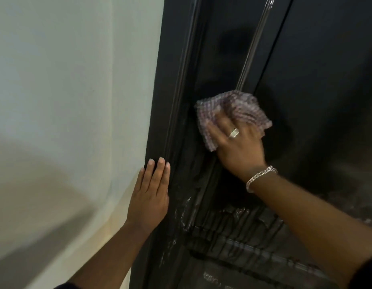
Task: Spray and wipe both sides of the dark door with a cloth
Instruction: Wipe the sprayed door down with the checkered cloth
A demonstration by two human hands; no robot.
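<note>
The dark door (pixel 306 80) fills the right half of the view, with moulded grooves and wet streaks of spray low down. My right hand (pixel 237 142), wearing a ring and a bracelet, presses a pale purple checked cloth (pixel 229 109) flat against the door panel, fingers spread on the cloth. My left hand (pixel 149 195) rests flat with straight fingers on the door's left edge, where the dark frame meets the wall. No spray bottle is in view.
A pale wall (pixel 76 80) takes up the left half, with a lighter ledge or skirting (pixel 56 215) curving below it. A shiny vertical strip (pixel 254 44) runs down the door above the cloth.
</note>
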